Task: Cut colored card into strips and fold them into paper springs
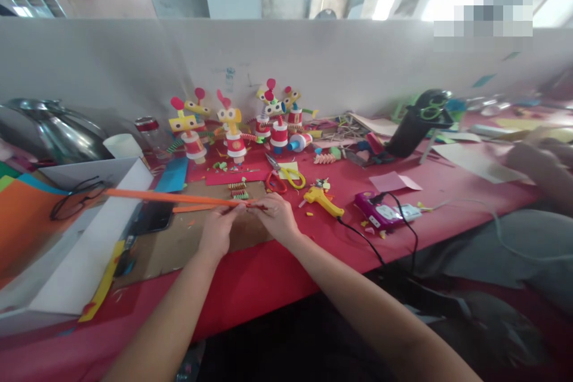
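Between my two hands is an orange paper strip, its long end reaching left over the white box. My left hand pinches it near the right end. Close beside it, the fingers of my right hand are pressed together on that same end. A second orange strip runs just below the first, toward my left hand. Small striped folded paper springs lie just beyond my hands, on a brown cardboard sheet. Scissors with red and yellow handles rest past my right hand.
Paper-cup figures stand at the back. A yellow glue gun and a purple power strip with cables lie right. On the left are a white box, glasses, a phone and a steel jug. Another person's hand is far right.
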Tool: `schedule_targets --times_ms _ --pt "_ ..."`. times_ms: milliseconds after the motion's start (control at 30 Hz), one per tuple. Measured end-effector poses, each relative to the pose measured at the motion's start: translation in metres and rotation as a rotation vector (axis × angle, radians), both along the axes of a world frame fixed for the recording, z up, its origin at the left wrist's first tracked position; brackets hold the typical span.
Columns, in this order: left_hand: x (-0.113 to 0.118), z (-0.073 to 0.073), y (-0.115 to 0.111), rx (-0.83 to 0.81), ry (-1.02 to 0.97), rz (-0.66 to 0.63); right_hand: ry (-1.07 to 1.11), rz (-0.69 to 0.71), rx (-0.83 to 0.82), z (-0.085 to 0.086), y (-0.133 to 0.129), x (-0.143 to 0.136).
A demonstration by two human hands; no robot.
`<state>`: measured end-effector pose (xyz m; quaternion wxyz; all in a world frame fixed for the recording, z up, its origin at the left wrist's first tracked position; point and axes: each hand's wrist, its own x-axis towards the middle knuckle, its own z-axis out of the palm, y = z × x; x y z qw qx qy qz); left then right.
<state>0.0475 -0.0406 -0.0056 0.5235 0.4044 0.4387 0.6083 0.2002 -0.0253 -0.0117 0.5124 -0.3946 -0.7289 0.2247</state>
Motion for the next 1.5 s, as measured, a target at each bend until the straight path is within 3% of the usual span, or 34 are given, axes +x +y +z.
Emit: schedule_targets --times_ms 167,567,667,800,900,1067,1267,1400,1500 --pt "-0.004 0.004 0.000 -0.082 -0.074 0.140 -0.029 -0.054 -0.020 0.002 0.000 0.003" --pt "-0.012 0.008 0.005 -0.067 -0.174 0.175 -0.081 -0.045 0.041 0.003 0.000 0.003" --pt "-0.015 0.010 0.005 -0.065 -0.194 0.164 -0.108 -0.018 0.022 0.004 -0.003 0.003" --pt "-0.021 0.014 0.006 -0.023 -0.194 0.153 -0.132 0.120 0.023 0.009 -0.010 0.004" --pt "-0.023 0.017 0.005 -0.048 -0.210 0.063 -0.104 0.199 -0.058 0.013 -0.014 0.008" --pt "-0.015 0.020 -0.003 -0.226 -0.198 -0.189 0.136 0.132 -0.317 0.010 -0.009 0.007" --pt "-0.010 0.019 -0.012 -0.274 0.136 -0.458 0.295 0.333 -0.430 0.011 -0.004 0.005" --pt "-0.012 0.019 -0.011 -0.215 0.244 -0.441 0.325 0.235 -0.481 0.008 -0.003 0.005" --pt "-0.013 0.019 -0.011 -0.233 0.301 -0.437 0.362 0.253 -0.551 0.007 -0.003 0.004"
